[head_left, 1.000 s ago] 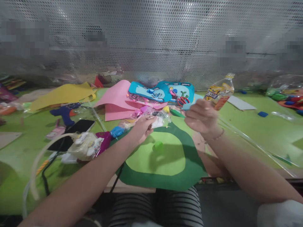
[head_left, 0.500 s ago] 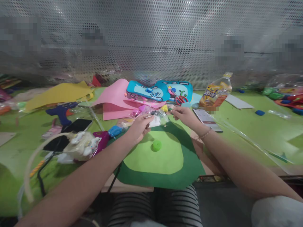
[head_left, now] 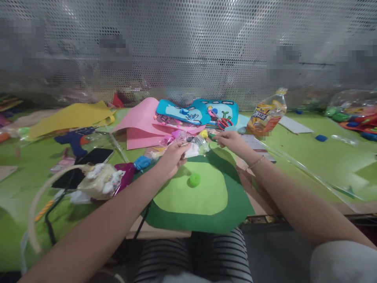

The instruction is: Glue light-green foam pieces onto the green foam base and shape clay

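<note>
1. Firmly, the left hand pinched a small clear plastic bag with white contents above the far edge of a dark green craft sheet.
2. The right hand, fingers curled, touched a small green stick-like piece beside the bag; whether it gripped could not be told.
3. A round green cap lay on the sheet.

perforated metal screen, green table
</note>
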Tool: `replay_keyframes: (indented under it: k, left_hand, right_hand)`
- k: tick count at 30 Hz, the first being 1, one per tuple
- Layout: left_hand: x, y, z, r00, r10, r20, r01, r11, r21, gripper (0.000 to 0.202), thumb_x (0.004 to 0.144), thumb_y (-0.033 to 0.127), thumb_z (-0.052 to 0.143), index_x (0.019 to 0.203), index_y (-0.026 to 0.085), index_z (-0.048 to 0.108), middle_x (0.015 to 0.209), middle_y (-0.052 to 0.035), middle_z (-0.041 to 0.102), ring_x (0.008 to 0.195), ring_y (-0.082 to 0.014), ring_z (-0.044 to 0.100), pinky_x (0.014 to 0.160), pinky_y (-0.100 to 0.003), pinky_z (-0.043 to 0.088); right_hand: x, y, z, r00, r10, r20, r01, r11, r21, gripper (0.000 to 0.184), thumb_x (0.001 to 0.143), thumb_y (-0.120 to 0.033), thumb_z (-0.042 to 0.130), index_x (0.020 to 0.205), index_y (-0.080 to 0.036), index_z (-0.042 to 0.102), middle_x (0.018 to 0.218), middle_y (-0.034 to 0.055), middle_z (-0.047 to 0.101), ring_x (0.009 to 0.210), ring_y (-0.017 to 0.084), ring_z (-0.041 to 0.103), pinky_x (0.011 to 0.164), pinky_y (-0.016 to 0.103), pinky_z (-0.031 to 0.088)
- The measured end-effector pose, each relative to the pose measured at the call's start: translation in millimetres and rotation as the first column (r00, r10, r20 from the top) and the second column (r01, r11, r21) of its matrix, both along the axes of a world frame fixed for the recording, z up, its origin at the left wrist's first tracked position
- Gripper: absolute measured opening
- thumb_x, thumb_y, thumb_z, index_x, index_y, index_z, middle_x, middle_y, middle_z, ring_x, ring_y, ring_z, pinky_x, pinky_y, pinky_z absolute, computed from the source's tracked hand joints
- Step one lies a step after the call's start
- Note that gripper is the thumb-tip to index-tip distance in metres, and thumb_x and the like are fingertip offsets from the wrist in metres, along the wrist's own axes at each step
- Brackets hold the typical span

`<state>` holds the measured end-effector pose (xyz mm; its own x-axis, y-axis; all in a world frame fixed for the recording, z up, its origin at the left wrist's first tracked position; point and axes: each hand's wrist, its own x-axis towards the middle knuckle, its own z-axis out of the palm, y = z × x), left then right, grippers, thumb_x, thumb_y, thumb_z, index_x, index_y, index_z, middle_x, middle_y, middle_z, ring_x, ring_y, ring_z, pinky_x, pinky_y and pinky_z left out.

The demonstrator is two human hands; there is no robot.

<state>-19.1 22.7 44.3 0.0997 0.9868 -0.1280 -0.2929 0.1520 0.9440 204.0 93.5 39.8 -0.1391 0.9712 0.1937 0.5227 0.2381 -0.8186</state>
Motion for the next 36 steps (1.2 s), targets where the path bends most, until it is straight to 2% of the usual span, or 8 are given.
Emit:
replay_keyframes:
  k: [3, 6, 11, 19, 23, 29, 34, 36]
  left_hand:
    - [0.1, 0.2, -0.5, 1.0, -0.001, -0.003, 0.001, 1.0, 0.006, 0.012, 0.068, 0.021, 0.07, 0.07, 0.015, 0.059, 0.057, 0.002, 0.051, 0.041, -0.0022, 0.037, 0.034, -0.012, 0.022]
    - [0.1, 0.0, -0.3, 1.0, -0.009, -0.013, 0.009, 1.0, 0.002, 0.011, 0.069, 0.02, 0.068, 0.07, 0.015, 0.058, 0.057, 0.0023, 0.05, 0.041, -0.0021, 0.036, 0.034, -0.012, 0.023]
    - [0.9, -1.7, 2.6, 0.999, -0.001, -0.036, 0.0, 1.0, -0.028, 0.007, 0.072, 0.018, 0.065, 0.071, 0.014, 0.058, 0.054, 0.0041, 0.045, 0.04, -0.0016, 0.034, 0.034, -0.01, 0.024]
    - [1.0, -3.0, 3.8, 1.0, 0.0, -0.02, 0.0, 1.0, -0.017, 0.007, 0.073, 0.018, 0.064, 0.07, 0.014, 0.058, 0.052, 0.0054, 0.041, 0.039, -0.0011, 0.033, 0.034, -0.011, 0.024]
    - [0.7, -3.1, 4.2, 1.0, 0.013, -0.027, -0.014, 1.0, -0.025, 0.008, 0.073, 0.018, 0.065, 0.07, 0.015, 0.059, 0.051, 0.0057, 0.041, 0.039, -0.0011, 0.033, 0.034, -0.011, 0.024]
    - [1.5, -2.0, 3.0, 0.998, 0.033, -0.05, -0.035, 0.999, -0.04, 0.01, 0.071, 0.021, 0.068, 0.073, 0.015, 0.06, 0.053, 0.005, 0.045, 0.04, -0.0011, 0.036, 0.036, -0.011, 0.027]
    - [1.9, -2.4, 2.8, 0.998, 0.036, -0.057, -0.039, 0.998, -0.051, 0.01, 0.069, 0.02, 0.068, 0.073, 0.015, 0.06, 0.054, 0.0049, 0.045, 0.042, -0.0015, 0.036, 0.037, -0.01, 0.027]
    - [1.8, -2.1, 2.3, 0.997, 0.035, -0.074, -0.038, 0.999, -0.039, 0.01, 0.07, 0.021, 0.068, 0.073, 0.015, 0.06, 0.054, 0.0048, 0.046, 0.042, -0.0017, 0.036, 0.037, -0.011, 0.027]
  right_hand:
    - [-0.8, 1.0, -1.0, 0.997, 0.048, -0.06, -0.049, 0.999, -0.022, 0.014, 0.073, -0.027, 0.062, 0.075, -0.015, 0.069, 0.062, 0.0026, 0.064, 0.05, 0.009, 0.054, 0.056, 0.024, 0.047]
    - [-2.6, -1.1, -2.4, 0.98, 0.189, -0.056, -0.192, 0.98, -0.057, 0.017, 0.074, -0.03, 0.062, 0.076, -0.014, 0.068, 0.064, 0.0028, 0.064, 0.053, 0.01, 0.056, 0.056, 0.024, 0.047]
    - [-10.1, -10.5, -8.0, 0.892, 0.375, 0.253, -0.396, 0.917, 0.038, 0.014, 0.076, -0.026, 0.057, 0.076, -0.016, 0.066, 0.068, 0.0015, 0.064, 0.062, 0.012, 0.057, 0.058, 0.024, 0.042]
    - [-17.1, -13.2, -11.9, 0.839, 0.274, 0.47, -0.418, 0.878, 0.233, 0.01, 0.077, -0.018, 0.058, 0.072, -0.017, 0.066, 0.068, 0.0015, 0.063, 0.061, 0.012, 0.054, 0.056, 0.023, 0.037]
    - [-13.0, -10.9, -12.0, 0.825, 0.242, 0.511, -0.401, 0.887, 0.229, 0.01, 0.076, -0.015, 0.057, 0.076, -0.017, 0.067, 0.073, 0.0016, 0.066, 0.063, 0.013, 0.057, 0.059, 0.023, 0.039]
    - [-7.6, -6.3, -16.1, 0.743, 0.349, 0.571, -0.51, 0.847, 0.146, 0.016, 0.075, -0.011, 0.057, 0.079, -0.02, 0.07, 0.075, 0.0033, 0.069, 0.068, 0.014, 0.061, 0.062, 0.025, 0.045]
    - [-3.0, -1.4, -15.0, 0.705, 0.292, 0.646, -0.514, 0.839, 0.181, 0.026, 0.073, -0.003, 0.053, 0.081, -0.021, 0.07, 0.079, 0.0039, 0.069, 0.071, 0.018, 0.063, 0.066, 0.03, 0.047]
    - [-3.3, -3.6, -11.0, 0.756, 0.235, 0.611, -0.485, 0.829, 0.28, 0.028, 0.074, -0.002, 0.048, 0.083, -0.019, 0.069, 0.084, 0.0066, 0.069, 0.077, 0.02, 0.063, 0.07, 0.033, 0.048]
